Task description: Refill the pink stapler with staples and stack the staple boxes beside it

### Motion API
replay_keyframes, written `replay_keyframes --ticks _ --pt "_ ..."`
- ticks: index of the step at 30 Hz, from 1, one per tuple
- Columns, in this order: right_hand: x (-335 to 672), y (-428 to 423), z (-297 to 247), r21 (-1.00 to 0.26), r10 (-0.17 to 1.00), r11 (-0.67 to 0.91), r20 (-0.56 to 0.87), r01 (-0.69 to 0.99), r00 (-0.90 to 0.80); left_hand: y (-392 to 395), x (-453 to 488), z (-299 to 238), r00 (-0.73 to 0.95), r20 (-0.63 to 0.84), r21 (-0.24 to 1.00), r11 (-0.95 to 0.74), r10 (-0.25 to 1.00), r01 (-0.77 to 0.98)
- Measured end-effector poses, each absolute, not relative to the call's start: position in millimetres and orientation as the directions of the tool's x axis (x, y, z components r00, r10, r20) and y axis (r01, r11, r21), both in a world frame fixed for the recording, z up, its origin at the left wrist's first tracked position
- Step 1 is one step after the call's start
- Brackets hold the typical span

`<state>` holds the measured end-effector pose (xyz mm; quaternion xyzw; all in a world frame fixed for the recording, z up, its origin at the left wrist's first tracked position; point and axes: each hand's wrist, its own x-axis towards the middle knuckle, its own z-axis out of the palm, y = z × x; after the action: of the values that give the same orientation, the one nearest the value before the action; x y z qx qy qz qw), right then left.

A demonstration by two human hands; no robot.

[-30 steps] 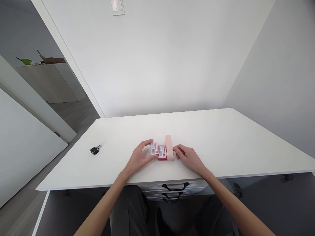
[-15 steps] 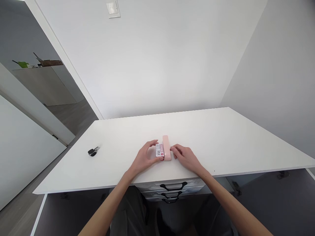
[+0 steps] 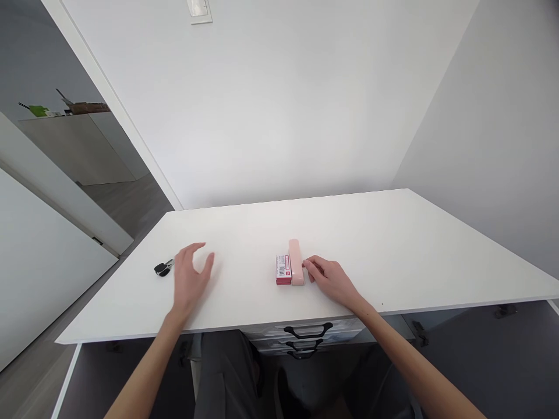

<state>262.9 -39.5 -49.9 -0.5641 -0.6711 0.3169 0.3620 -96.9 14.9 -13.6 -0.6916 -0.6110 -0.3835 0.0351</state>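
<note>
A pink stapler (image 3: 296, 263) lies lengthwise on the white tabletop. Flush along its left side is a small red-and-white box of staples (image 3: 283, 269) with a barcode label. My right hand (image 3: 327, 278) rests at the stapler's right side, its fingers curled and the thumb against the forefinger; the fingertips are at or touching the stapler's edge, and I see nothing held in them. Over the left part of the table is my left hand (image 3: 191, 278), thumb and fingers apart and holding nothing. Just left of its fingers lies a black staple remover (image 3: 163, 268) with metal jaws.
The white tabletop (image 3: 358, 233) meets a wall at the back. Below its front edge are drawers with black handles (image 3: 308, 331). A light switch (image 3: 200, 10) is on the wall. A doorway at the left shows a cabinet (image 3: 78, 142) with things on top.
My left hand has let go of the staple box and moved left, close to the staple remover. The box stays beside the stapler. My right hand has hardly moved.
</note>
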Motion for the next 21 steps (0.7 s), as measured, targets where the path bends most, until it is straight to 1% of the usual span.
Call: replay_keyframes --ticks 3,5,7,10,13,15,17,19,21 --pt "263 -39 -51 -0.827 0.986 0.166 0.13 0.537 -0.104 11 -133 -15 -0.149 0.614 0.31 -0.063 0.775 0.949" --pt "263 -39 -52 -0.821 0.986 0.167 0.131 0.545 -0.106 8 -153 -17 -0.202 0.589 0.267 0.047 0.782 0.963" --pt "263 -39 -53 -0.817 0.986 0.166 0.128 0.552 -0.107 6 -171 -19 -0.229 0.539 0.233 0.118 0.811 0.965" --pt "263 -39 -53 -0.818 0.987 0.161 0.122 0.552 -0.106 7 -189 -21 -0.24 0.477 0.209 0.157 0.846 0.965" --pt "263 -39 -53 -0.817 0.987 0.161 0.123 0.554 -0.105 10 -193 -24 -0.207 0.488 0.2 0.122 0.848 0.972" --pt "262 -39 -53 -0.815 0.987 0.161 0.125 0.557 -0.103 12 -187 -25 -0.19 0.498 0.226 0.085 0.846 0.97" --pt "262 -39 -53 -0.813 0.987 0.161 0.125 0.56 -0.103 15 -174 -24 -0.179 0.489 0.293 0.033 0.854 0.956" --pt "262 -39 -52 -0.811 0.987 0.162 0.125 0.562 -0.104 17 -153 -23 -0.162 0.462 0.399 -0.042 0.872 0.916" --pt "262 -39 -52 -0.813 0.987 0.161 0.125 0.56 -0.103 19 -126 -20 -0.163 0.414 0.543 -0.099 0.896 0.834"
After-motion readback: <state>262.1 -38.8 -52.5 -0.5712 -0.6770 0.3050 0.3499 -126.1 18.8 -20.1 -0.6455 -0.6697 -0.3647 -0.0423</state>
